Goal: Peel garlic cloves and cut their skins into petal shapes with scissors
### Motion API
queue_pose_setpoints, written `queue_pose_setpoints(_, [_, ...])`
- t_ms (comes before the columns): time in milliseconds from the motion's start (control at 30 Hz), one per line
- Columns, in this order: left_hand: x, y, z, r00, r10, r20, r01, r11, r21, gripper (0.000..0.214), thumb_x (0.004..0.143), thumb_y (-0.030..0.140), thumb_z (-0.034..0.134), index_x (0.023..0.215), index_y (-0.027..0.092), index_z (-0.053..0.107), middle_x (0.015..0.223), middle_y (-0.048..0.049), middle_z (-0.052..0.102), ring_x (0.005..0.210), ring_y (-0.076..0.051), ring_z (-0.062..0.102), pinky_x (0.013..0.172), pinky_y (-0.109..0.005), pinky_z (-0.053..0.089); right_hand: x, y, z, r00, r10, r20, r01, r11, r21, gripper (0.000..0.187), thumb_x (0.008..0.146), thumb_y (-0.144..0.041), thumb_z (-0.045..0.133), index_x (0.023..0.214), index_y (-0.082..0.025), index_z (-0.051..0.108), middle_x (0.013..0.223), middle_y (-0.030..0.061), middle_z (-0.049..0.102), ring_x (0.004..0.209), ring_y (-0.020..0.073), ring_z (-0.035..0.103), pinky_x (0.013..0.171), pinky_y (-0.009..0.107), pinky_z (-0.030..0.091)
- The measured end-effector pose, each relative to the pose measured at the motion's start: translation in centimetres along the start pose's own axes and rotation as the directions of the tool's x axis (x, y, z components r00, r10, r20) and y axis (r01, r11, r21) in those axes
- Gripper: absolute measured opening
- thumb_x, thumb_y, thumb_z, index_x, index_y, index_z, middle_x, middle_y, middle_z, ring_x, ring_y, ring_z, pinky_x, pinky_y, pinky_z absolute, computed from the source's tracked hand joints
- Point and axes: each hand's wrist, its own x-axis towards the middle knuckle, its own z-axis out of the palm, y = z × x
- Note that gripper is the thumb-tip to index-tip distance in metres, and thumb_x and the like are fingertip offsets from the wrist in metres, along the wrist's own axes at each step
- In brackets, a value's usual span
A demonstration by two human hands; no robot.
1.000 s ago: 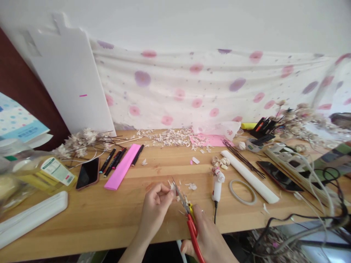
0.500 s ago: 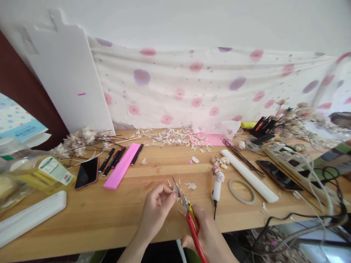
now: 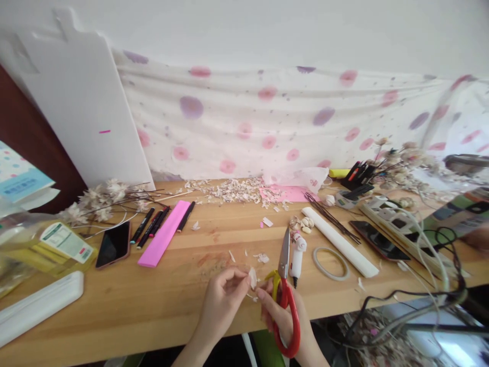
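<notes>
Between the fingertips of my left hand [image 3: 225, 298] is a thin, pale garlic skin [image 3: 252, 278], shaped like a petal. My right hand [image 3: 280, 316] is wrapped round a pair of scissors [image 3: 284, 283] with red and yellow handles. The blades look closed and point up and away, clear of the garlic skin. My right thumb and a finger come close to the lower edge of the skin; whether they touch it I cannot tell. A few loose skin scraps [image 3: 262, 258] lie on the wooden table [image 3: 153, 300] just beyond my hands.
Right of the scissors are a white glue gun [image 3: 297, 260], garlic cloves [image 3: 301, 223], a tape roll [image 3: 330, 263] and a white paper roll [image 3: 340, 242]. Leftward lie a pink paper strip [image 3: 164, 233], markers [image 3: 153, 227] and a phone [image 3: 113, 244]. Skins [image 3: 237, 191] are heaped behind.
The scissors have swung upright, away from the garlic skin, and their blades have closed. My right fingers have come nearer the skin. The view has shifted slightly to the right.
</notes>
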Motion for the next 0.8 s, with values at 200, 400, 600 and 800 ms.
queue_pose_setpoints(200, [-0.5,-0.6,0.9,1.000,-0.014,0.023,0.015,0.999,-0.049,0.024,0.078,0.038,0.075,0.065,0.018,0.071,0.084,-0.0071,0.074,0.077,-0.021,0.070,0.070,-0.025,0.052,0.2,0.1,-0.2,1.000,0.019,-0.014,-0.018,0.992,0.126,0.050,0.075,-0.059,0.078,0.078,-0.023,0.043,0.045,-0.0103,0.049,0.033,0.0058,0.039,0.033,0.015,0.029])
queue_pose_setpoints(400, [-0.2,-0.2,0.2,0.975,-0.178,0.129,0.199,0.965,-0.172,0.037,0.078,0.054,0.073,0.083,0.018,0.080,0.071,-0.0039,0.069,0.065,-0.016,0.060,0.059,-0.022,0.044,0.2,-0.2,-0.5,0.989,0.023,0.143,-0.066,0.951,0.301,0.050,0.076,-0.055,0.079,0.073,-0.023,0.040,0.039,-0.0125,0.042,0.030,0.0035,0.030,0.032,0.014,0.025])
queue_pose_setpoints(600, [-0.3,0.5,-0.3,0.909,-0.181,0.375,0.285,0.927,-0.244,0.028,0.077,0.046,0.079,0.085,0.020,0.081,0.088,-0.0057,0.070,0.082,-0.017,0.062,0.074,-0.022,0.045,0.0,-0.9,-0.9,0.922,0.115,0.370,-0.264,0.885,0.383,0.046,0.072,-0.051,0.084,0.074,-0.021,0.049,0.039,-0.0147,0.035,0.031,0.0012,0.019,0.029,0.012,0.023])
queue_pose_setpoints(800, [-0.4,1.1,0.0,0.892,-0.114,0.437,0.299,0.874,-0.383,0.022,0.074,0.038,0.084,0.070,0.018,0.075,0.070,-0.0016,0.068,0.074,-0.014,0.062,0.076,-0.023,0.047,0.0,-1.3,-1.0,0.893,0.085,0.441,-0.305,0.837,0.455,0.040,0.074,-0.042,0.084,0.075,-0.019,0.052,0.058,-0.0069,0.057,0.031,-0.0007,0.027,0.027,0.010,0.026])
